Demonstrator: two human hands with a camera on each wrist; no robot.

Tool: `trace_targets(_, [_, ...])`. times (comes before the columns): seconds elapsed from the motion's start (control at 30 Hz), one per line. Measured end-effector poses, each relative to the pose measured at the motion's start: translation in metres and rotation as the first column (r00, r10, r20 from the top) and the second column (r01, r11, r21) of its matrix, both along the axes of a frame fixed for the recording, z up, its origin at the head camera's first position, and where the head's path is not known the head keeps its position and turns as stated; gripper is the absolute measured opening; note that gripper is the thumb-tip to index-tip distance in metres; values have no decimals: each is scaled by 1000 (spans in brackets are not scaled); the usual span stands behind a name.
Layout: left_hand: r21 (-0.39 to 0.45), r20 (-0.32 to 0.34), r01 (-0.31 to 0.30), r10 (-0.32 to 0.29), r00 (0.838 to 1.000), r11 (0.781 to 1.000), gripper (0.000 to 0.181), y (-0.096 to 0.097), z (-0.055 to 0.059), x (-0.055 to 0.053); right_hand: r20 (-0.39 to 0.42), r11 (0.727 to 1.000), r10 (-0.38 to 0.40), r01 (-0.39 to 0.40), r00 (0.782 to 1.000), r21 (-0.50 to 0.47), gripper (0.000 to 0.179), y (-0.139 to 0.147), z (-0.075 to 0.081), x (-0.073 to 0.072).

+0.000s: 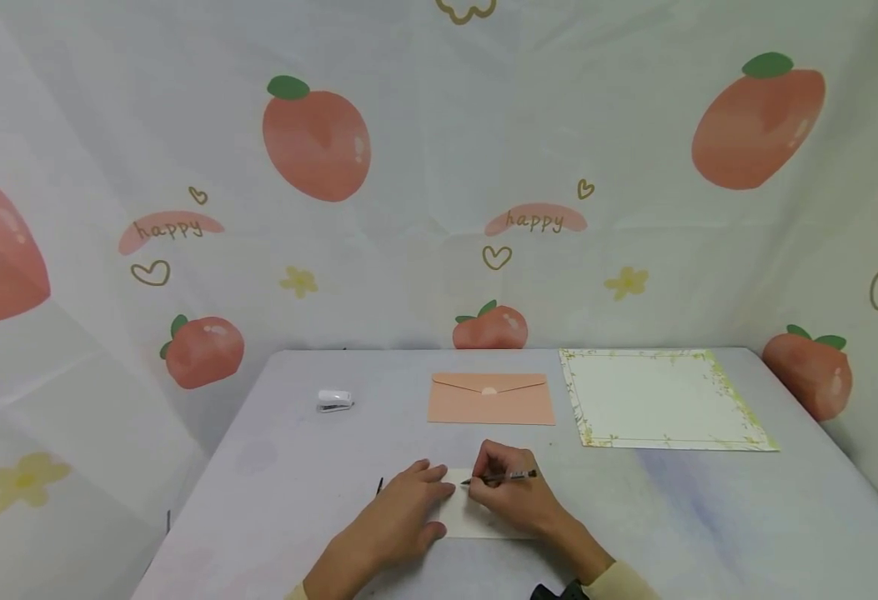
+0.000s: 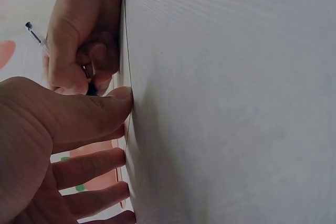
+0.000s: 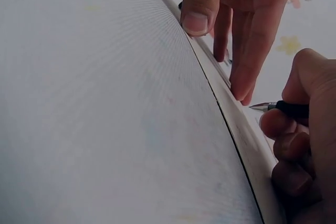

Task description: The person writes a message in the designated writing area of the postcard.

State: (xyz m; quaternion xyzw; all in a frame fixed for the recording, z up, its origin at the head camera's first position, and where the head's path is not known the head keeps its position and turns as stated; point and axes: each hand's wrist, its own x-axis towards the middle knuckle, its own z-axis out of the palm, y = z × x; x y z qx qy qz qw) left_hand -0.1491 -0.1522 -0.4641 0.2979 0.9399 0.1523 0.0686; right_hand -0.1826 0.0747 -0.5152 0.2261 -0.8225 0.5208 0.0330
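In the head view a small cream sheet of paper (image 1: 476, 525) lies at the near middle of the table. My right hand (image 1: 517, 496) pinches a pen (image 1: 509, 477), whose dark tip points left at the upper part of the sheet; the right wrist view shows that pointed tip close to the paper. Spread over the sheet's left edge, my left hand (image 1: 404, 517) presses it with straight fingers, and its thumb (image 2: 107, 111) rests at the near edge. A thin dark stick-like thing (image 1: 379, 486), mostly hidden, pokes out beside the left hand.
Beyond the hands lies a peach-coloured envelope (image 1: 491, 407) with its flap folded down. A larger sheet with a floral border (image 1: 656, 400) is at the back right. Toward the back left sits a small white stapler (image 1: 334, 400). A printed curtain (image 1: 408, 275) hangs behind the table.
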Motion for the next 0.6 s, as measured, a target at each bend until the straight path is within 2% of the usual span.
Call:
trace_targets(0.17, [3,-14,0,0,1000,1000,47,1,1,1,-32,1000,17,-16,999,10,22,-1,-1,-1])
trace_targets(0.43, [22,-75,35,-34,997,999,46,-2,-4,1,-71,1000,27,-26,997,7,26,-3,-3,0])
trace_targets(0.57, [18,-62,28,-27,998,999,46,-1,-4,1,-68,1000,2,-1,998,19,26,-2,-1,1])
trace_targets(0.6, [16,-38,13,-12,999,1000,47,0,0,3,-62,1000,-2,4,998,21,26,-2,-1,1])
